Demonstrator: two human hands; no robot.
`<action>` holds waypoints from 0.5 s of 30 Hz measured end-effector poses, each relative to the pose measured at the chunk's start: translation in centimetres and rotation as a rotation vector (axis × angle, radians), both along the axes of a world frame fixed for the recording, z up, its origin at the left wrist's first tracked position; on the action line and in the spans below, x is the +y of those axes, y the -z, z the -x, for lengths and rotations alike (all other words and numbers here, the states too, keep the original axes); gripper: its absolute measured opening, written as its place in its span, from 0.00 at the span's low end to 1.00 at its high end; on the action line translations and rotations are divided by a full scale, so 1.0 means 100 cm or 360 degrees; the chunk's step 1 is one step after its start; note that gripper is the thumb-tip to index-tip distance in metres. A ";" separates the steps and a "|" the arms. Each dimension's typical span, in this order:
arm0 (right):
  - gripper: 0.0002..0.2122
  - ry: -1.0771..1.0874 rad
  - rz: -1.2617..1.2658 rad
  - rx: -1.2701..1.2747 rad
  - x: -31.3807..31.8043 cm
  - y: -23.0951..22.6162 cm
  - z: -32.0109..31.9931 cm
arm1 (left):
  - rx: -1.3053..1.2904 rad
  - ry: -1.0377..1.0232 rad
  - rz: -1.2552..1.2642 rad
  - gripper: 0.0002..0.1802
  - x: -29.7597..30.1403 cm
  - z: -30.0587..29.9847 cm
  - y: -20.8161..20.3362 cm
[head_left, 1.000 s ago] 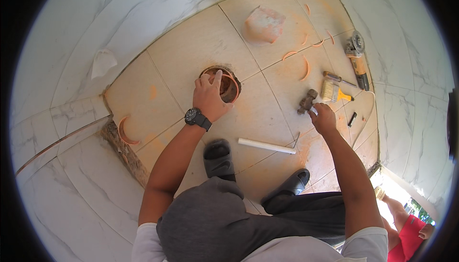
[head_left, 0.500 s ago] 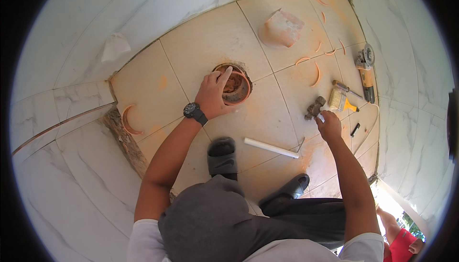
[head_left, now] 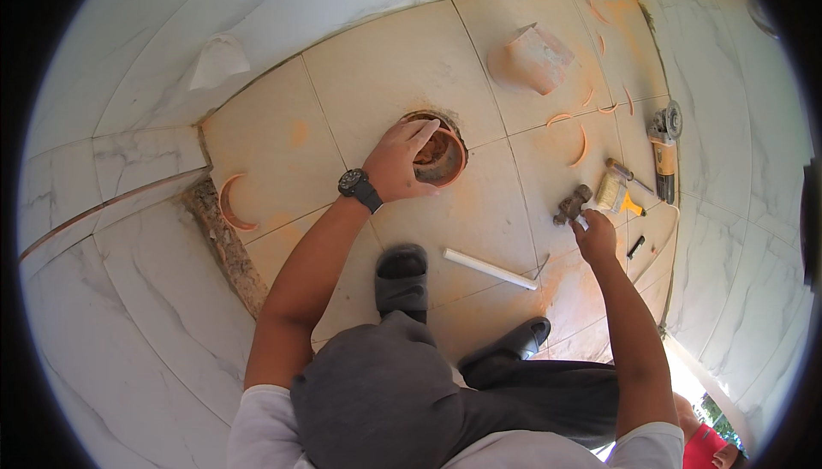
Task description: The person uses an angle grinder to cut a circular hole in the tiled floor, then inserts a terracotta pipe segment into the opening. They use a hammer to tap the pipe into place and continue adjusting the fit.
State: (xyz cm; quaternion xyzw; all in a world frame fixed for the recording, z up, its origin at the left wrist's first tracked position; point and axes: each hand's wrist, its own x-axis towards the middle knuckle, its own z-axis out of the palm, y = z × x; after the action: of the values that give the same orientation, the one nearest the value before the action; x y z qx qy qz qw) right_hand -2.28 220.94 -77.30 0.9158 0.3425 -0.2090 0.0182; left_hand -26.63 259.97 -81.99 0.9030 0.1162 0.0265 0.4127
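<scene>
Head view shows a round hole (head_left: 438, 157) in the tiled floor (head_left: 377, 66). Left hand (head_left: 401, 161) lies open on its rim, fingers over the edge. Right hand (head_left: 593, 234) grips a small hammer (head_left: 572, 204), well apart. A white pipe (head_left: 490, 268) lies near black sandals (head_left: 402, 279). A grinder (head_left: 663, 145) lies by the wall.

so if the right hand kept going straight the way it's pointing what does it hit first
Most likely nothing new: the right hand is already at the small hammer and seems to grip its handle. Past the hammer's head, the line runs up-left over bare tile; the curved orange offcuts look slightly off it, though depth is unclear.
</scene>
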 end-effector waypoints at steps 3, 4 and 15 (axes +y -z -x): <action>0.15 -0.0029 -0.0032 -0.0016 0.002 -0.001 0.000 | 0.0017 -0.0046 -0.0016 0.67 -0.008 0.000 -0.003; 0.15 -0.0030 0.0000 -0.0012 0.004 -0.001 -0.001 | 0.0021 -0.0073 0.0018 0.66 -0.010 0.000 -0.004; 0.13 0.0003 0.0122 -0.0035 0.012 -0.004 0.002 | -0.0107 0.0007 0.0052 0.67 0.001 0.004 0.001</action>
State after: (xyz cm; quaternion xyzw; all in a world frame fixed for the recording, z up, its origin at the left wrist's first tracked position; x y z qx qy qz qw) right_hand -2.46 222.10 -76.92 0.9169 0.3333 -0.2120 0.0570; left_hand -27.02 260.04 -82.05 0.8950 0.1007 0.0540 0.4311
